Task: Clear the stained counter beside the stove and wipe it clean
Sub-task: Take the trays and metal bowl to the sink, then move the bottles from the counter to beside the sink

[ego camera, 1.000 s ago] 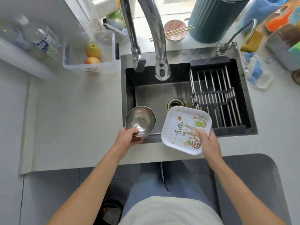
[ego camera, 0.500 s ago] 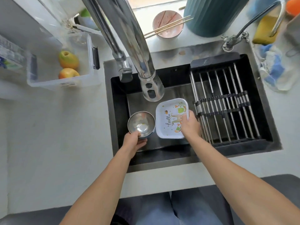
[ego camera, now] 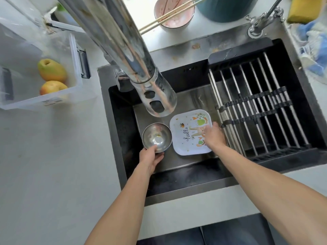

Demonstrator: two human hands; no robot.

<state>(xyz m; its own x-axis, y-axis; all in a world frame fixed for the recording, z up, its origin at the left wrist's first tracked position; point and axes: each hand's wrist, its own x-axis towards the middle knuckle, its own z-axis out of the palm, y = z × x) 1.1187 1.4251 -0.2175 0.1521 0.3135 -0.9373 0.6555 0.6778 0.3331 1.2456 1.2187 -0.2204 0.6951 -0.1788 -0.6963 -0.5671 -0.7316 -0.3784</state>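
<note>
Head view: my left hand pinches the slick steel bowl at its 6 o'clock rim, my right hand seemingly grips the light plate at 3 o'clock.

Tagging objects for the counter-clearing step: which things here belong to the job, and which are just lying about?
In the job:
steel bowl, held by left hand
plate, under right hand
sink
cloth and sponge, likely for wiping

Lying about:
fruit in bin
pink bowl with chopsticks
rack
faucet
</note>
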